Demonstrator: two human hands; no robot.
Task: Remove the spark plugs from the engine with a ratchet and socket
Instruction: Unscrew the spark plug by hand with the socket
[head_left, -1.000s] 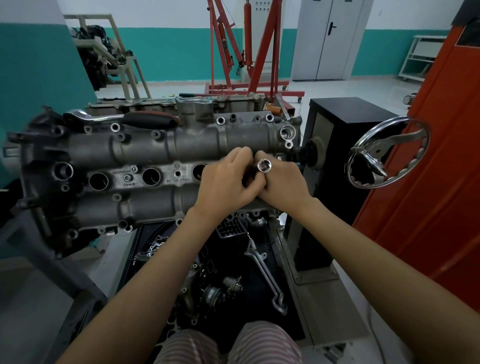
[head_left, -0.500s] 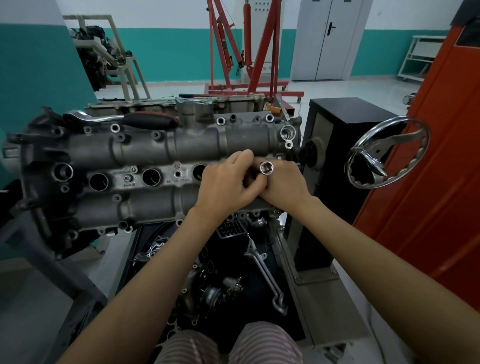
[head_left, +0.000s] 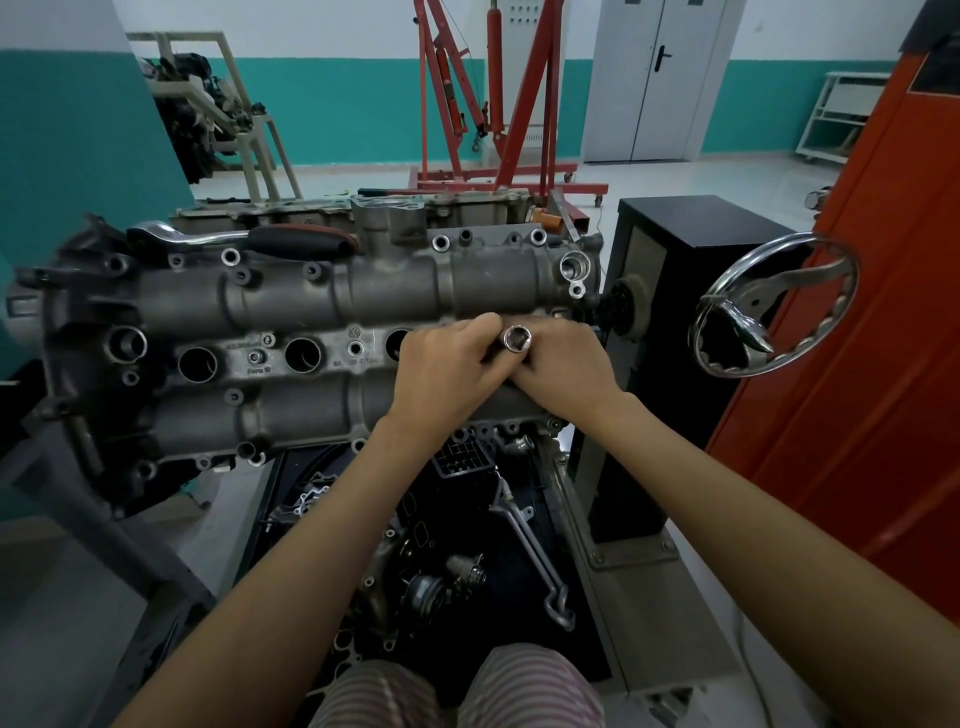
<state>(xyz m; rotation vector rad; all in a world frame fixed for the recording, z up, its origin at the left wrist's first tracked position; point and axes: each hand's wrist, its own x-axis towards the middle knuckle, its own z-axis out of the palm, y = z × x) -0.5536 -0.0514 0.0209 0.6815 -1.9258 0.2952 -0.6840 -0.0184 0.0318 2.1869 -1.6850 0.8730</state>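
A grey engine head (head_left: 291, 306) sits on a stand with a row of round spark plug wells (head_left: 302, 355) across its middle. My left hand (head_left: 447, 374) and my right hand (head_left: 563, 371) meet over the rightmost well, both curled round a chrome socket (head_left: 516, 339) whose open hex end faces up. The shaft below the socket is hidden by my fingers. A ratchet (head_left: 244, 238) with a black handle lies along the top edge of the engine, apart from both hands.
A chrome handwheel (head_left: 774, 306) on the black stand column (head_left: 670, 291) is right of the engine. An orange cabinet (head_left: 883, 322) stands further right. Loose parts and a bent wrench (head_left: 530, 551) lie in the tray below. A red engine hoist (head_left: 498, 104) stands behind.
The socket has sunk slightly lower between my hands and my fingers have shifted round it. The engine and ratchet have not moved.
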